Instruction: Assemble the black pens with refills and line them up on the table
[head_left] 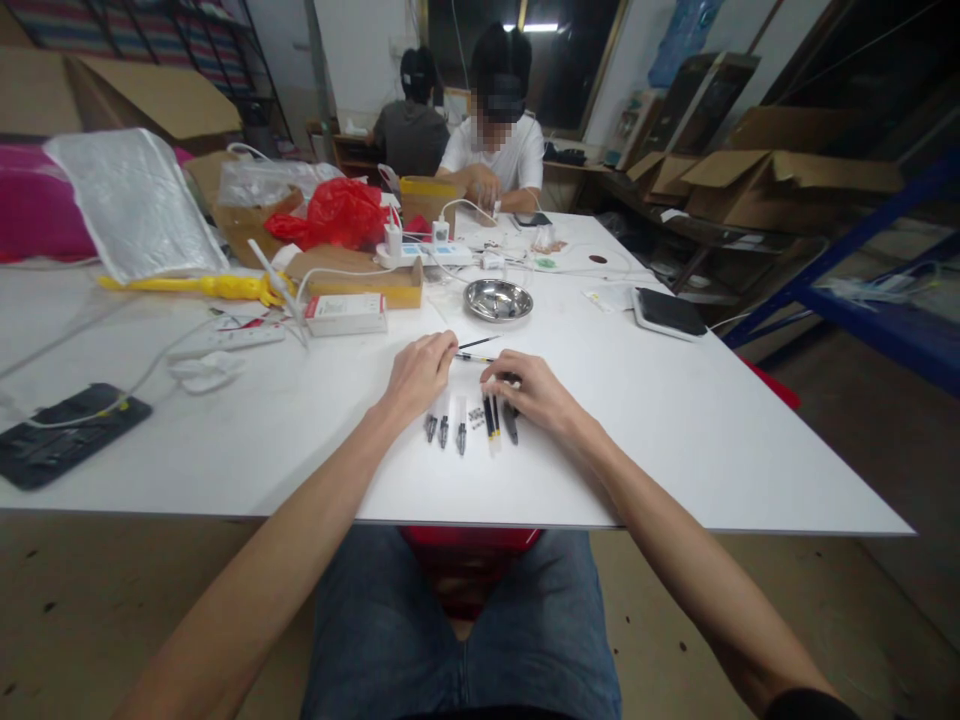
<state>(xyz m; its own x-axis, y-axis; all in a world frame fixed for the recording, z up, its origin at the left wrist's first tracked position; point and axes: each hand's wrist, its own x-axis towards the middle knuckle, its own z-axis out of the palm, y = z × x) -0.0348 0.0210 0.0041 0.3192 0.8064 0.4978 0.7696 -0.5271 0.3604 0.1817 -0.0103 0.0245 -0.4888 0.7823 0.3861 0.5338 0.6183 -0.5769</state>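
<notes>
Both hands, L [420,374] & R [529,388], pinching thin refill [475,357] above pen parts [471,420], bare table [675,440] alongside.

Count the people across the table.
2: one in a white shirt sits at the table's far end; one in a grey shirt sits behind, back turned.

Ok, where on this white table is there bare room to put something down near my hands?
Bare patches: right of the right hand, between the black tray and the near table edge; and left of the left hand, between the black phone and the pen parts. Crowded: the far left behind the steel bowl, with boxes, cables and the red bag.
</notes>
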